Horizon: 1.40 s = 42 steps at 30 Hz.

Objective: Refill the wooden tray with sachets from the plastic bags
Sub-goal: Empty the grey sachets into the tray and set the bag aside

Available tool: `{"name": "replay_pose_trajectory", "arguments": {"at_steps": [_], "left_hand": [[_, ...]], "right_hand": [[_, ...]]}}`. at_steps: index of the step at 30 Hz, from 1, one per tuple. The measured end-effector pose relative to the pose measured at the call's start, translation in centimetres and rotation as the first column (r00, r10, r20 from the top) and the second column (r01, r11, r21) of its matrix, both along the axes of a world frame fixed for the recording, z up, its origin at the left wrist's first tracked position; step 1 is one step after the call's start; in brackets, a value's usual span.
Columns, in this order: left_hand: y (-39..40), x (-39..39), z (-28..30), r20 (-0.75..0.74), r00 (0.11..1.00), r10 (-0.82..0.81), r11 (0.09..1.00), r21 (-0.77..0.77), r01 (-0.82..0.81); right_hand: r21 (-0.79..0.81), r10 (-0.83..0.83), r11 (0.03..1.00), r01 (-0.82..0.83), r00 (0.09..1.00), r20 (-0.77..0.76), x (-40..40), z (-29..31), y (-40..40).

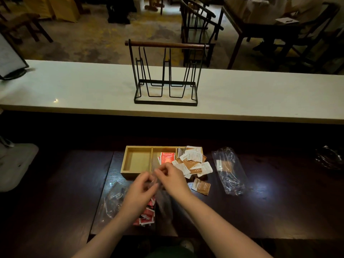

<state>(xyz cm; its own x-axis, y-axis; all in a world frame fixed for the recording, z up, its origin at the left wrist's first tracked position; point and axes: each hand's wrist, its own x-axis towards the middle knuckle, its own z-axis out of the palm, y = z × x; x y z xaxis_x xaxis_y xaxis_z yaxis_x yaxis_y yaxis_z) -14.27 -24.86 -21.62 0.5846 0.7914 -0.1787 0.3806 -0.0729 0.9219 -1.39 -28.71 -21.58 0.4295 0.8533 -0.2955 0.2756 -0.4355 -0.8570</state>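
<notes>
Both hands meet over the dark desk [260, 211], left hand [138, 190] and right hand [172, 178] each pinching a clear bag [163, 200] of red sachets [147, 216]. The wooden tray [137, 161] sits just beyond at twelve o'clock; another bag [229, 171] lies at three o'clock.

No readable text anywhere. White-and-brown paper sachets [192, 161], piled in the right compartment of the wooden tray, centre-right of frame, carry small printed lines and a logo, all too small and blurred to read. Red sachets [167, 156] in the middle compartment show faint white print, illegible. Red-and-white sachets [147, 217] in the clear plastic bag at lower centre bear large white marks, partly hidden, unreadable. Framed white sign [8, 58] at upper left shows grey lines, illegible.
</notes>
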Motion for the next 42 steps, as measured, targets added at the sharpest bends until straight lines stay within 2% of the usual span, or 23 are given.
{"name": "replay_pose_trajectory", "arguments": {"at_steps": [1, 3, 4, 7, 11, 13, 16, 18, 22, 25, 28, 33, 36, 42], "left_hand": [[0.1, 0.2, -0.1, 0.075, 0.995, 0.066, 0.982, -0.183, -0.051], [0.6, 0.4, -0.4, 0.165, 0.959, 0.232, 0.833, -0.542, -0.109], [1.0, 0.5, -0.6, 0.167, 0.945, 0.280, 0.767, -0.631, -0.116], [1.5, 0.8, -1.0, 0.134, 0.920, 0.368, 0.620, -0.773, -0.136], [1.0, 1.5, -1.4, 0.078, 0.885, 0.459, 0.500, -0.846, -0.184], [0.9, 1.6, -1.5, 0.066, 0.900, 0.431, 0.533, -0.824, -0.195], [0.9, 1.5, -1.4, 0.027, 0.948, 0.318, 0.670, -0.714, -0.205], [0.9, 1.3, -1.5, 0.014, 0.964, 0.266, 0.731, -0.655, -0.192], [0.9, 1.2, -1.5, -0.010, 0.975, 0.221, 0.782, -0.596, -0.184], [0.8, 1.2, -1.4, -0.013, 0.979, 0.204, 0.808, -0.562, -0.175], [0.8, 1.2, -1.5, 0.022, 0.977, 0.212, 0.803, -0.573, -0.161], [0.8, 1.0, -1.7, 0.067, 0.959, 0.274, 0.682, -0.717, -0.144], [0.8, 0.9, -1.6, 0.074, 0.974, 0.216, 0.704, -0.702, -0.102], [0.8, 0.6, -1.9, 0.095, 0.977, 0.190, 0.702, -0.709, -0.068]], "right_hand": [[-0.020, 0.009, 1.000, -0.008, 0.998, 0.067, -0.1, -0.1, 0.0], [-0.027, 0.023, 0.999, -0.019, 0.990, 0.139, -0.2, -0.6, -0.3], [-0.016, 0.029, 1.000, -0.027, 0.990, 0.140, -0.2, -0.8, -0.5], [0.035, 0.018, 0.999, -0.024, 0.990, 0.139, -0.3, -1.2, -0.9], [0.078, -0.032, 0.997, 0.017, 0.981, 0.193, -0.4, -1.7, -1.1], [0.089, -0.033, 0.996, 0.013, 0.974, 0.226, -0.5, -1.8, -1.2], [0.077, 0.020, 0.996, -0.040, 0.969, 0.245, -0.7, -1.6, -1.5], [0.030, 0.094, 0.994, -0.105, 0.961, 0.259, -1.0, -1.4, -1.7], [-0.021, 0.199, 0.979, -0.201, 0.937, 0.286, -1.2, -1.2, -1.9], [0.001, 0.156, 0.987, -0.162, 0.953, 0.258, -1.1, -0.8, -1.9], [0.019, 0.098, 0.994, -0.105, 0.971, 0.218, -0.9, -0.5, -1.9], [-0.001, 0.118, 0.993, -0.119, 0.985, 0.127, -0.8, -0.6, -1.8], [0.018, 0.074, 0.997, -0.079, 0.981, 0.181, -0.6, -0.6, -1.9], [-0.002, 0.047, 0.999, -0.047, 0.992, 0.114, 0.7, -0.1, -1.9]]}}
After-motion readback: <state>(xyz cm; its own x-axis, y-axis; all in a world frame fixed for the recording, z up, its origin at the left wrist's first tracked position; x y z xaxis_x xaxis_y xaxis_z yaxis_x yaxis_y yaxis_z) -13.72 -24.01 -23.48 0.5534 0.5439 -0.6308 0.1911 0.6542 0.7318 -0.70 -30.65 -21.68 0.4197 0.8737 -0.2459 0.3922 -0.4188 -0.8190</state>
